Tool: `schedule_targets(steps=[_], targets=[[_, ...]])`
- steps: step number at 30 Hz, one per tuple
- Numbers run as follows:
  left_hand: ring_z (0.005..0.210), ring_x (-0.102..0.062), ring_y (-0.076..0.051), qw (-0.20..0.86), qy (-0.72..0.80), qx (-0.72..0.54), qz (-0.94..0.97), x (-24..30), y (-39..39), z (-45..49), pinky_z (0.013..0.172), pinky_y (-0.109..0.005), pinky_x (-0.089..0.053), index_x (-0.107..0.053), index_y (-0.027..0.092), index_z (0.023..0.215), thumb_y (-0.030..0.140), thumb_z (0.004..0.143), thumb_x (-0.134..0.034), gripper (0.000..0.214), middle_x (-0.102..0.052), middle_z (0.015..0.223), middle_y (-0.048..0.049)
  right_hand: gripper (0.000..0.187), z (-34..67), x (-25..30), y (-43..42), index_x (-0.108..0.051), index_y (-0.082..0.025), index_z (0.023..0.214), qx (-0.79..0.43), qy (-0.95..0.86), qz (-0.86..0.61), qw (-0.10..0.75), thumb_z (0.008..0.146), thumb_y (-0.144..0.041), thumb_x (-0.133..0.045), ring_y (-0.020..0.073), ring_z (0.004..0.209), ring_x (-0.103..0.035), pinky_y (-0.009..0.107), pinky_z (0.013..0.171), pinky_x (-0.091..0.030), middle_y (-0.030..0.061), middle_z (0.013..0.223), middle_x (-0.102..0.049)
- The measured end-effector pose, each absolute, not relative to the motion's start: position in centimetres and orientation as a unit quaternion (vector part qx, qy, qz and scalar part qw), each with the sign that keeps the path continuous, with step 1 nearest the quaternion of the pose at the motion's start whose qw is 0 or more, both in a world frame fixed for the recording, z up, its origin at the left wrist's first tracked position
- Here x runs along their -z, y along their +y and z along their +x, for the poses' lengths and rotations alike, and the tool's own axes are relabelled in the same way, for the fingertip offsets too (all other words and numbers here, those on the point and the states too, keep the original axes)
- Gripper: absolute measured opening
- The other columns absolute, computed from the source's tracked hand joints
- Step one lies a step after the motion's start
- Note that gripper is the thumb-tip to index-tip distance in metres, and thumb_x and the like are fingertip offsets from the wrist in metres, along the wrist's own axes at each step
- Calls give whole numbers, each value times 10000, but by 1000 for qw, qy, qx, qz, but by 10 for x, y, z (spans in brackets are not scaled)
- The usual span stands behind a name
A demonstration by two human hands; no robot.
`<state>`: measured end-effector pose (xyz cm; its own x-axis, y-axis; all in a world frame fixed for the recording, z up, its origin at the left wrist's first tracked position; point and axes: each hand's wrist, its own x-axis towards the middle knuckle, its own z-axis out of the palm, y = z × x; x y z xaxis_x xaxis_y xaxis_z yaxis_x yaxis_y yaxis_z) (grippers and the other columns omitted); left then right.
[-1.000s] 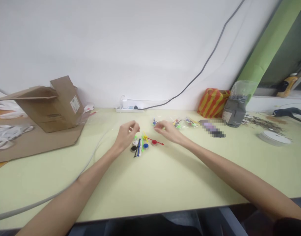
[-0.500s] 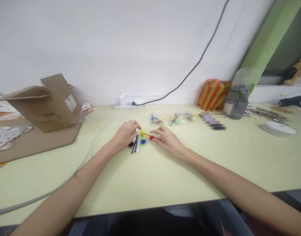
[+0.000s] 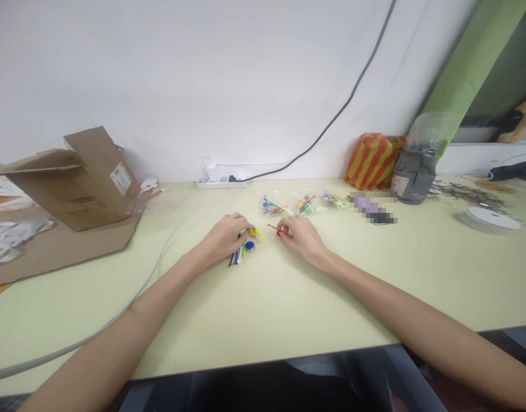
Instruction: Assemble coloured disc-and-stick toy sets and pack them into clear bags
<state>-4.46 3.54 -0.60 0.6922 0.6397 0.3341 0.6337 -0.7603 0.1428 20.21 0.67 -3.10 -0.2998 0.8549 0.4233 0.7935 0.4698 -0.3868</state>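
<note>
My left hand (image 3: 227,236) is closed over a small heap of plastic parts, its fingertips pinching at a yellow plastic piece (image 3: 254,232). Below those fingers lie a round blue piece (image 3: 249,246), a green piece (image 3: 244,250) and thin dark blue, white and black sticks (image 3: 234,258). To the right, my right hand (image 3: 303,237) has its thumb and fingers closed on a red plastic stick (image 3: 272,227). A round red part (image 3: 280,233) shows at the same fingers; whether it is joined to the stick I cannot tell.
Several clear bags of coloured parts (image 3: 305,203) lie behind my hands. A power strip (image 3: 222,183) sits by the wall. At left stands an open cardboard box (image 3: 86,189); a grey cable (image 3: 146,280) crosses the table. Rightward are a striped bag (image 3: 375,163) and a white spool (image 3: 490,219).
My right hand has closed on the red stick and drawn it slightly right, away from the heap. My left fingers have come down onto the yellow piece, covering the round black part.
</note>
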Motion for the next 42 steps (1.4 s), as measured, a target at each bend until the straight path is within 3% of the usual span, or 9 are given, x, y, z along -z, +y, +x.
schedule_targets(steps=[4,8,13,18,23,29,42], targets=[[1124,-583,-241,13,312,-172,934,5,29,-38,973,-417,-451,-696,242,1174,163,950,-410,372,-717,1083,-69,227,204,29,5,-672,-199,1128,-19,-805,-503,313,931,-182,-560,279,1062,-550,407,909,-434,111,1092,-656],[1162,-582,-231,9,325,-183,928,4,29,-40,1006,-410,-442,-688,236,1169,25,839,-385,496,-697,1153,-68,331,199,26,-1,-602,-262,1321,-24,-867,-394,305,1010,-248,-490,248,1252,-500,426,1054,-382,103,1334,-583],[1041,-613,-235,-32,396,-197,896,-1,36,-51,927,-398,-450,-681,198,931,-38,711,-396,430,-703,1015,-77,278,194,25,-2,-694,-234,1166,-23,-899,-375,224,1039,-317,-460,249,1238,-514,424,1050,-365,94,1186,-668],[1045,-608,-244,-49,396,-176,900,-1,39,-55,903,-409,-434,-658,205,877,-29,687,-417,386,-724,957,-65,297,205,26,4,-722,-179,967,11,-854,-465,232,1028,-322,-470,274,1061,-545,440,937,-402,122,1033,-678],[1029,-610,-251,-50,402,-191,894,1,41,-56,890,-412,-431,-671,207,859,-21,683,-427,377,-731,942,-67,179,194,25,-3,-710,-201,983,13,-854,-443,273,986,-254,-539,277,1127,-509,435,952,-404,114,1144,-637],[994,-605,-266,-45,414,-204,886,3,41,-56,861,-419,-426,-676,207,820,-27,678,-444,359,-728,900,-68,170,139,24,-20,-713,-206,1037,15,-900,-359,249,988,-256,-558,252,1102,-497,410,922,-407,91,1092,-641],[965,-585,-288,-76,441,-230,864,3,42,-60,824,-445,-426,-683,206,783,6,707,-473,299,-713,843,-88,139,105,13,-1,-733,-184,850,35,-885,-422,192,890,-135,-609,281,992,-482,405,796,-408,128,1042,-634]])
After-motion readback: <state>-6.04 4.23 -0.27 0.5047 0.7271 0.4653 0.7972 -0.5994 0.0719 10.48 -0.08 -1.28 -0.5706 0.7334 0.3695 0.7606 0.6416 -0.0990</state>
